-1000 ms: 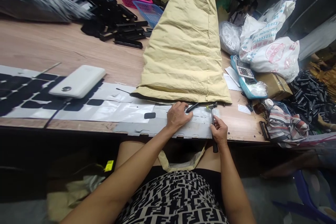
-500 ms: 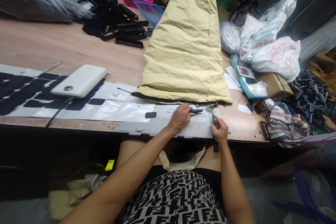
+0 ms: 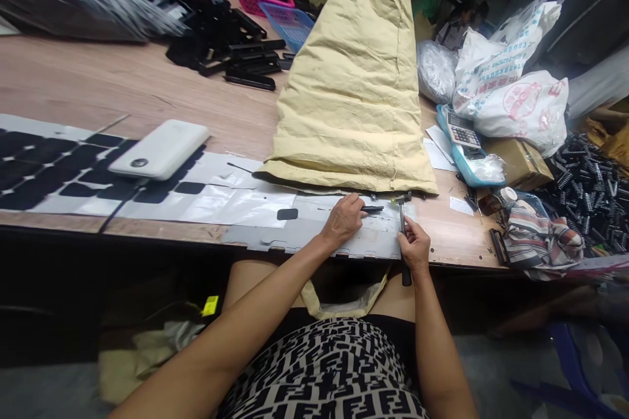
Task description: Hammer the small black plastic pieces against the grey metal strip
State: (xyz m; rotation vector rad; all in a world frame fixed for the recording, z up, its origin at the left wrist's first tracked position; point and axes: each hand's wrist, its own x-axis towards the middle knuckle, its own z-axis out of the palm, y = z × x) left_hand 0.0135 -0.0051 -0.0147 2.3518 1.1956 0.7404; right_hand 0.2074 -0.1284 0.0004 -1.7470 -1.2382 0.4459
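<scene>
My left hand (image 3: 345, 221) is closed around a slim black part (image 3: 372, 209), whose end sticks out to the right of the fingers, low over the sheet-covered table edge. What exactly the part is, I cannot make out. A small hammer (image 3: 402, 222) is in my right hand (image 3: 415, 245), gripped around its dark handle with the metal head up and away from me. The hammer head lies just right of the black part, apart from it. Right behind both hands is the open lower edge of a large pale yellow sack (image 3: 351, 91).
A white power bank (image 3: 160, 149) with a cable sits left on patterned sheets. Black parts (image 3: 250, 65) pile up behind it, near a pink basket (image 3: 255, 0). At right are a calculator (image 3: 463, 131), plastic bags (image 3: 515, 98), a striped cloth (image 3: 540, 236) and many springs (image 3: 594, 190).
The whole view has shifted slightly to the right. Both hands keep their holds on the black part and the hammer, with hardly any movement relative to the table.
</scene>
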